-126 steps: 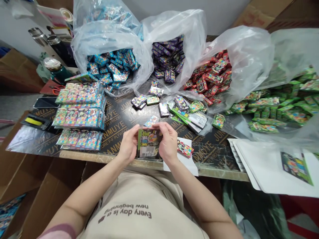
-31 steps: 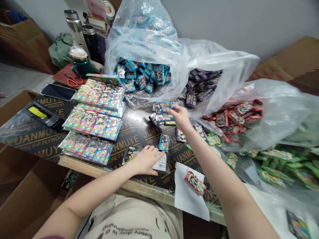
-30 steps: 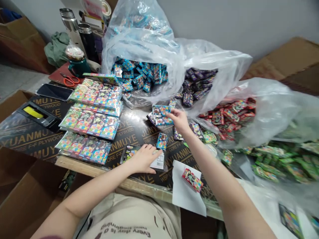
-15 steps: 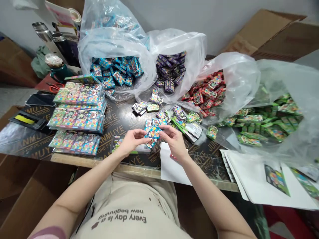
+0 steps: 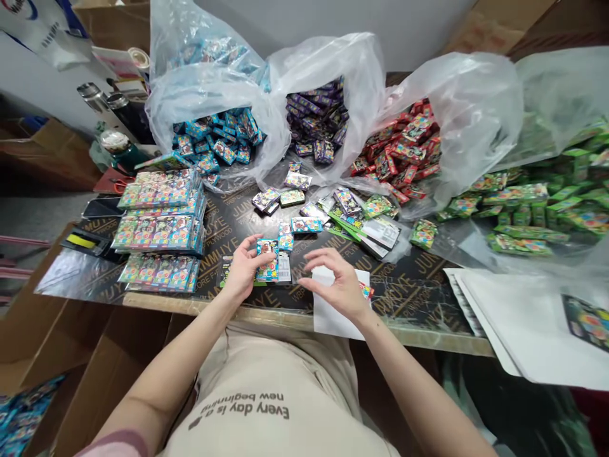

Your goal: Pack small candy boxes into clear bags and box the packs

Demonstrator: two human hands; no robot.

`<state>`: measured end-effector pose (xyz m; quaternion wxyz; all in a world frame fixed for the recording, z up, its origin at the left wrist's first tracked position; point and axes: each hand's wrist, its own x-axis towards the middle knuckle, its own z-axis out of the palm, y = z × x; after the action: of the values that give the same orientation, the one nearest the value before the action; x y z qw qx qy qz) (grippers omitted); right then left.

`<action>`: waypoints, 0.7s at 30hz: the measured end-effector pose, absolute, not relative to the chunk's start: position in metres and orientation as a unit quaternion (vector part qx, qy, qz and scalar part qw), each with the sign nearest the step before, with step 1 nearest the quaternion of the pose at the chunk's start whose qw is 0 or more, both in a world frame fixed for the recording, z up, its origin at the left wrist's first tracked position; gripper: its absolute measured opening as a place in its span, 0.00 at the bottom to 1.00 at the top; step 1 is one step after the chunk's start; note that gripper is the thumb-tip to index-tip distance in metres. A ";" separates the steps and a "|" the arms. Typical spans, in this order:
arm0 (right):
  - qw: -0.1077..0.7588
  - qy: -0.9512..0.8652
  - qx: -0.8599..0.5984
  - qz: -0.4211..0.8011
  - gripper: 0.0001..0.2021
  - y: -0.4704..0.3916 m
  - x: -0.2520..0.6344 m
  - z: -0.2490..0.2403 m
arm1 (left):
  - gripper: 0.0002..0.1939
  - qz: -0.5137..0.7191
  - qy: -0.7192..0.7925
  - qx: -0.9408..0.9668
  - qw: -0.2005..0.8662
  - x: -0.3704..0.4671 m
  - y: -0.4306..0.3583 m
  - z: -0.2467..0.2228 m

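My left hand (image 5: 245, 266) holds a small blue packet (image 5: 267, 259) upright between thumb and fingers, above a dark card with a barcode label (image 5: 284, 268). My right hand (image 5: 335, 282) hovers with thumb and fingers apart and nothing between them, over a white paper (image 5: 328, 311) at the table's front edge. A red packet (image 5: 365, 290) shows partly beside that hand. Just beyond my hands lie two blue packets, one upright (image 5: 286, 237) and one sideways (image 5: 307, 225). Black-and-white packets (image 5: 292, 198) lie farther back.
Plastic bags hold blue (image 5: 226, 149), purple (image 5: 323, 151), red (image 5: 413, 149) and green packets (image 5: 528, 212). Stacked packs in clear wrap (image 5: 159, 231) stand at the left. Cards with barcodes (image 5: 380, 231) lie right of centre, white sheets (image 5: 523, 330) at the right edge.
My hands have moved apart; the left keeps a blue packet and the right has opened. Two blue packets now lie separately beyond them. The view has shifted.
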<state>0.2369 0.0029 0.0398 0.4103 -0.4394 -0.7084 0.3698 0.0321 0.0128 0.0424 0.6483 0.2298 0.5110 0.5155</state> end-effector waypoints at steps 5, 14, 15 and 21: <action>0.340 -0.807 -0.379 0.299 0.47 0.001 0.232 0.036 | 0.47 0.476 0.494 0.285 0.670 0.043 0.006 0.046; 0.365 -0.841 -0.382 0.115 0.38 0.007 0.229 0.027 | 0.37 0.401 0.494 0.499 0.589 0.028 0.008 0.028; 0.372 -0.831 -0.400 0.102 0.38 0.010 0.234 0.026 | 0.36 0.366 0.505 0.574 0.530 0.019 0.011 0.024; 0.256 -0.853 -0.451 0.067 0.40 0.021 0.256 0.008 | 0.57 0.074 0.490 0.843 0.212 -0.014 0.014 -0.004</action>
<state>0.2560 0.0212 0.0083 0.2562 -0.4505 -0.8526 0.0675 -0.0136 0.0139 -0.0044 0.2117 0.8425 0.4898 0.0737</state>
